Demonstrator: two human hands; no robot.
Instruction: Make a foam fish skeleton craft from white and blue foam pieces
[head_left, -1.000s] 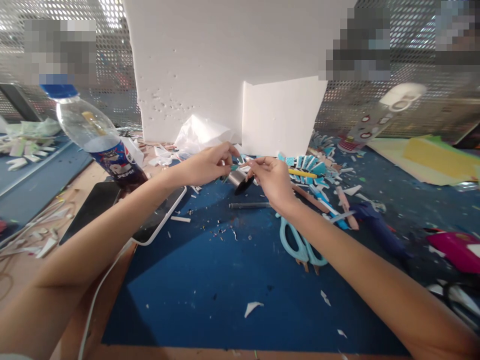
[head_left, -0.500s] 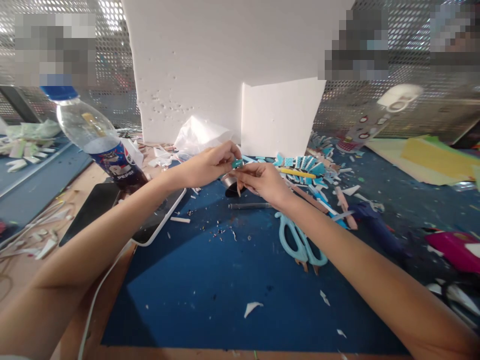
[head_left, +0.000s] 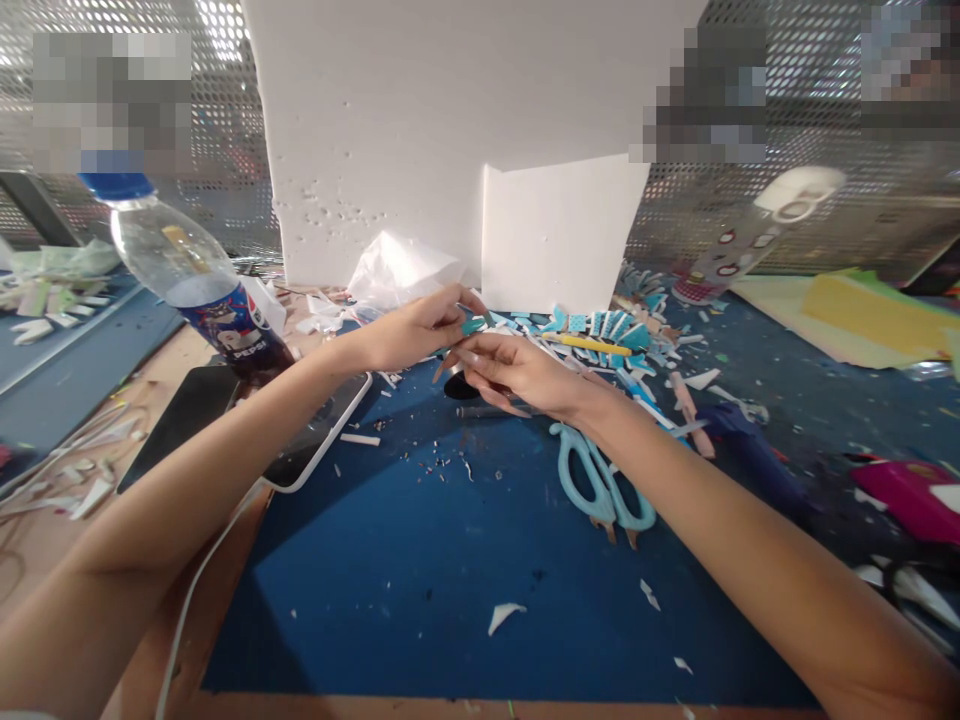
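Note:
Near the middle of the view, my left hand (head_left: 420, 328) pinches a small teal piece (head_left: 472, 326) between its fingertips. My right hand (head_left: 517, 370) is just to its right, its fingers bent and pressed together close to the left fingertips; what they hold, if anything, is too small to make out. Below the fingers sits a small dark, round-looking object (head_left: 459, 386), partly covered by the right hand. A grey stick (head_left: 480, 411) lies under the right fingers. Light-blue scissors (head_left: 592, 485) lie beneath my right forearm on the blue mat (head_left: 390, 600).
A Pepsi bottle (head_left: 217, 310) stands at the left behind a phone and a white-edged device (head_left: 322, 440). White foam boards (head_left: 562, 235) rise at the back. Blue and white scraps, a yellow pen (head_left: 592, 345) and a pink object (head_left: 904, 500) lie to the right.
My right hand has shifted slightly left and its fingers have turned, covering more of the grey stick. My left hand still pinches the teal piece in nearly the same place.

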